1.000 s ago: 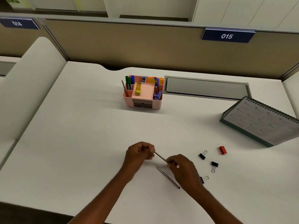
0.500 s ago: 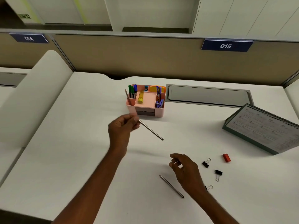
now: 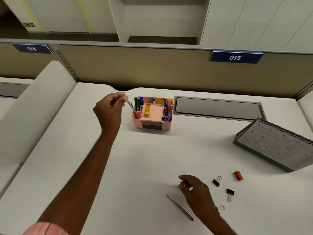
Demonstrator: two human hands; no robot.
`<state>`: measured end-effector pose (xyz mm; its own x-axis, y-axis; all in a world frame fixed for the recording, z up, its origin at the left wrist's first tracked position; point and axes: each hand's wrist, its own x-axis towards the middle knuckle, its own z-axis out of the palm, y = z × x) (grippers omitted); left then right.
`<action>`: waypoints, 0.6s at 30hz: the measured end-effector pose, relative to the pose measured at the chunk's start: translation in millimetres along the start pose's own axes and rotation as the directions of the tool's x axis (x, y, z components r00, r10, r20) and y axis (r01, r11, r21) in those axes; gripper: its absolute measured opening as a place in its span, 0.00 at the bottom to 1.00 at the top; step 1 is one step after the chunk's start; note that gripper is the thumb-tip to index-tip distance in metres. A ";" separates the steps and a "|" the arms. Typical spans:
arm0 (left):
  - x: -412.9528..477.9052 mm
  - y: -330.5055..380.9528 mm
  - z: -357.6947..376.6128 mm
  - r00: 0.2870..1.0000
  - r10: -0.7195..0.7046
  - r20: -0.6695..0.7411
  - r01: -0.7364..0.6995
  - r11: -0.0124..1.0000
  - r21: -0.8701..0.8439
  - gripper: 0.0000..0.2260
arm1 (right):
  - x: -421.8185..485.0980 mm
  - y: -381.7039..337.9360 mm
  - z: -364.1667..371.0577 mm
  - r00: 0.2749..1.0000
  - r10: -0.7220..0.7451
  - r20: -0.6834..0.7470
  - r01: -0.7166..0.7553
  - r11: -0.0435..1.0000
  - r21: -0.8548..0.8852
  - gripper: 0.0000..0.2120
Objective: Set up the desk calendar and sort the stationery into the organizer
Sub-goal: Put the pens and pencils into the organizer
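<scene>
On my feed the white desk (image 3: 152,158) fills the view. The calendar (image 3: 277,145) sits at its right side, page sloping up; I cannot tell whether its stand is fully spread. The pink organizer (image 3: 152,123) stands toward the back, already holding markers and a yellow tube.

My left hand (image 3: 110,107) is up beside the organizer's left wall, thumb and fingertips pinched on the top end of a pencil (image 3: 131,106). Its lower end dips into the front left compartment. My right hand (image 3: 194,189) hovers low over the near desk, fingers loosely curled and holding nothing, just beside a second pencil (image 3: 179,207) lying flat.

I judge that one light, stiff and thin, apt to roll. I would pinch it near the middle, then shift toward one end for dropping it upright.

Three binder clips (image 3: 216,180) lie right of that hand, one partly hidden by the wrist. They look small and springy, best taken by the wire loops. A red eraser (image 3: 238,175) lies beyond them.
</scene>
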<state>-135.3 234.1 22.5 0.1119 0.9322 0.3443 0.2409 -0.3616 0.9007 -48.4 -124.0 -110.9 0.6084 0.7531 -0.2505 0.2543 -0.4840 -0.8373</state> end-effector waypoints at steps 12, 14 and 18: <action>10.4 -48.4 29.2 0.998 -0.010 0.067 -0.004 0.978 0.207 0.09 | 4.7 2.5 -1.9 0.999 0.004 0.038 -0.003 1.000 -0.023 0.13; 11.0 -53.4 32.8 0.997 -0.001 0.074 -0.016 0.971 0.237 0.09 | 4.1 4.5 -0.5 0.998 0.004 0.055 -0.003 1.000 -0.021 0.13; 12.2 -65.1 37.5 0.997 0.001 0.074 -0.021 0.962 0.272 0.09 | 0.9 7.1 4.9 0.995 -0.006 0.102 0.010 0.999 -0.043 0.12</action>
<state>-113.4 268.3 -41.9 0.1830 0.9278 0.3252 0.4911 -0.3728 0.7873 -49.7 -124.6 -119.4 0.5269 0.7975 -0.2938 0.2925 -0.4947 -0.8184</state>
